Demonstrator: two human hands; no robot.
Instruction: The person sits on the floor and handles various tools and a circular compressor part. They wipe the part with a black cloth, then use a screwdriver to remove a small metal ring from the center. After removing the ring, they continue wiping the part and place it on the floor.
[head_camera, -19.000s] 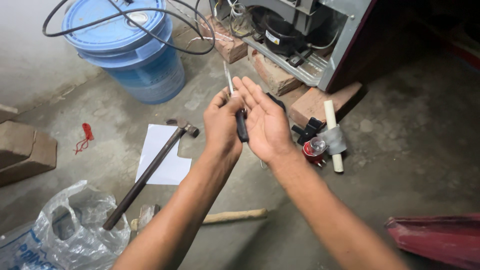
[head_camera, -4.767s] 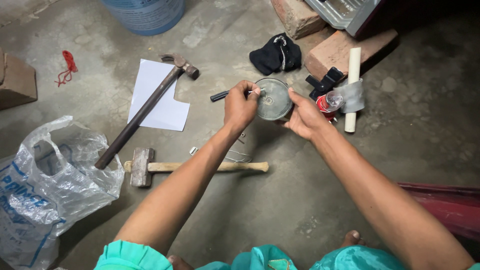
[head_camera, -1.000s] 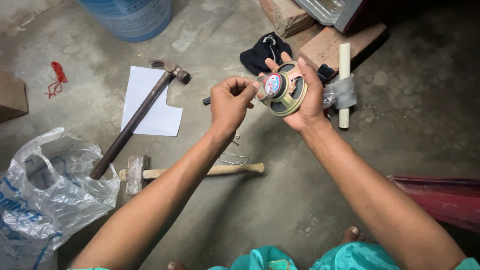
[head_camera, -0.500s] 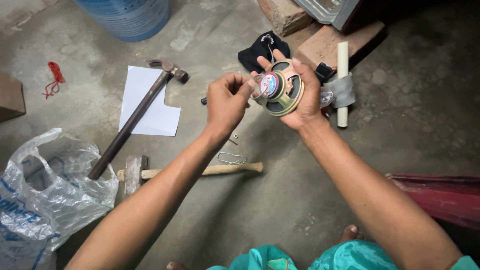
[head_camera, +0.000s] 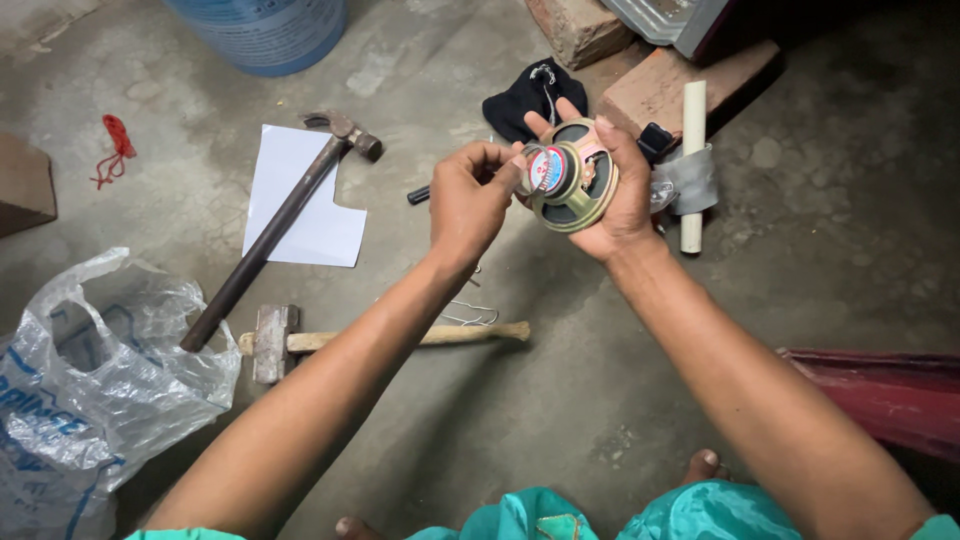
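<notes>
- Cupping a small round speaker (head_camera: 572, 176) from behind, the right hand (head_camera: 618, 190) grasps it above the concrete floor (head_camera: 600, 400), its metal back and magnet turned up toward the camera.
- The left hand (head_camera: 468, 200) is pinched closed at the speaker's left edge, fingertips touching its rim.
- On the floor to the left lie a claw hammer (head_camera: 275, 225) across a white paper sheet (head_camera: 305, 215) and a wooden-handled mallet (head_camera: 330, 340).
- A clear plastic bag (head_camera: 100, 370) sits at far left.

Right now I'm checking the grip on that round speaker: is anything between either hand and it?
Nothing visible. The right hand cups the speaker directly, and the left hand pinches at its edge.
</notes>
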